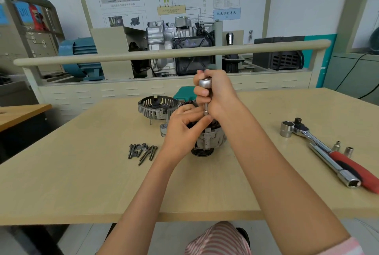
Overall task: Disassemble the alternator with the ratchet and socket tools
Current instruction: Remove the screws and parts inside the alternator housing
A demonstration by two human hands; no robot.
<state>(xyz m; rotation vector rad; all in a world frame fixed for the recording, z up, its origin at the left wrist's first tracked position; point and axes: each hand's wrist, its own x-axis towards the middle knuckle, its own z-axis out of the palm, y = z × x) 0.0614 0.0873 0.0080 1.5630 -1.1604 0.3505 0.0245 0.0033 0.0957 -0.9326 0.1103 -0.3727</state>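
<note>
- Head view, item one: alternator (207, 142), standing pulley-down near the middle of the table (82, 172), partly hidden by both hands
- Right hand (217, 92): grip closed round a slim socket driver (205, 99) held upright over the alternator's top
- Left hand (182, 127): fingertips pinch the driver's lower end and steady it against the housing
- Removed rear cover (158, 107): just behind the alternator, on its left
- Loose bolts (142, 152): grouped to the left, near the alternator
- Ratchet (328, 148), large socket (286, 128) and extension bar (336, 168): well apart to the right, untouched
- Risk, as judgement: whether the driver sits squarely on a fastener cannot be told; if tilted, it may slip and round the head
- Risk: alternator is unclamped on its narrow pulley, so turning force could tip it toward the bolts
</note>
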